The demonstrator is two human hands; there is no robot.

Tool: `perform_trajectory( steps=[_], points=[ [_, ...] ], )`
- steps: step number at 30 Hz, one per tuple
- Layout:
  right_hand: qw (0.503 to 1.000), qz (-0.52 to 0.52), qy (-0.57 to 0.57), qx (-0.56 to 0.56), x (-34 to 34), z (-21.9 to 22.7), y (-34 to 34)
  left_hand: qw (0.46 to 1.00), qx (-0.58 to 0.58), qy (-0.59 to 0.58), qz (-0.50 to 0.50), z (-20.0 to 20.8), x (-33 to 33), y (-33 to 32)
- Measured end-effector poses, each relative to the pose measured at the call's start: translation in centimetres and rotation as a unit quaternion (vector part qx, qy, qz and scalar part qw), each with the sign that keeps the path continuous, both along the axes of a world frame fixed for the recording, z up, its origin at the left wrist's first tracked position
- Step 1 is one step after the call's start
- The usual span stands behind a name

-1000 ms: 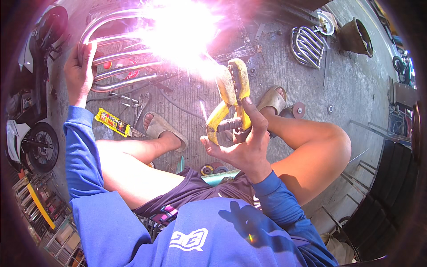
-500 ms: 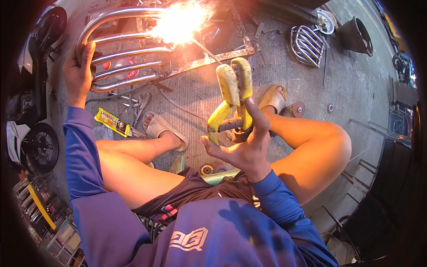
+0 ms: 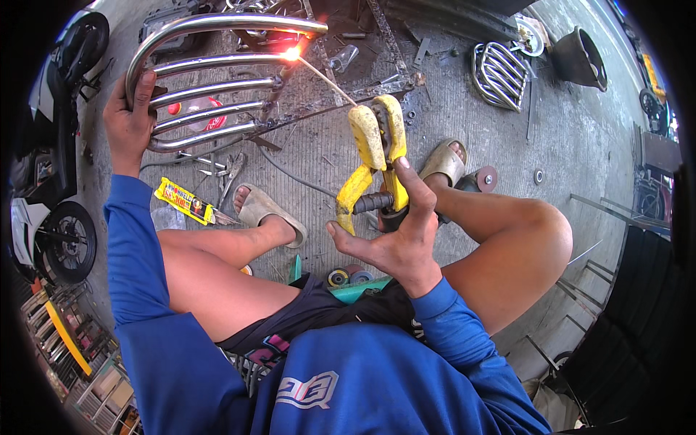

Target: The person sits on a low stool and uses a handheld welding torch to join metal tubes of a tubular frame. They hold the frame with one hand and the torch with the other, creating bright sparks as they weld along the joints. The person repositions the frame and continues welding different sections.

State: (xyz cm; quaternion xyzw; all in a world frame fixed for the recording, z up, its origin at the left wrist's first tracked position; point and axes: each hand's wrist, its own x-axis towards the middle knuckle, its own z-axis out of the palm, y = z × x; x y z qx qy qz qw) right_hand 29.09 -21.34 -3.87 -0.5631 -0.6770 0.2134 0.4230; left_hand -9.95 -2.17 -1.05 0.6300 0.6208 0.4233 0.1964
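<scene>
My left hand [image 3: 131, 119] is closed round the left end of a shiny bent-tube metal rack [image 3: 210, 96], where its bars meet the outer curve. In my right hand [image 3: 406, 230] is a yellow welding electrode holder [image 3: 368, 145], gripped at its lower part. A thin welding rod [image 3: 326, 80] sticks out of the holder's jaws, up and to the left. The rod's tip meets the rack near the right end of its second bar, at a small glowing orange spot [image 3: 291, 54]. Rusty flat metal pieces [image 3: 341, 104] lie under and beside the rack's right end.
Pliers [image 3: 232, 174] and a yellow electrode packet [image 3: 183, 201] lie on the concrete by my left foot. A second tube rack [image 3: 500, 75] and a dark bucket [image 3: 580, 59] stand at far right. Grinding discs [image 3: 339, 277] lie between my legs. A cable [image 3: 297, 176] crosses the floor.
The large white welding glare and sparks have shrunk to a small glowing spot, so the rack's right end shows. The holder has shifted very slightly; my left hand stays on the rack.
</scene>
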Motion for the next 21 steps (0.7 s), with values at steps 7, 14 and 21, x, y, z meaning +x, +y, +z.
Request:
perform_trajectory(
  steps=[7, 14, 21],
  points=[
    [0.996, 0.042, 0.068, -0.046, -0.2, -0.8, -0.1, 0.999, -0.04, -0.034, 0.008, 0.0, -0.2, 0.2],
    [0.991, 0.063, 0.111, -0.043, -0.1, -1.5, -0.2, 0.997, -0.025, -0.066, 0.008, -0.5, -0.3, 0.5],
    [0.998, 0.007, 0.059, -0.002, -0.2, -0.6, 0.1, 1.0, 0.007, 0.007, -0.03, 0.0, 0.0, 0.5]
  ],
)
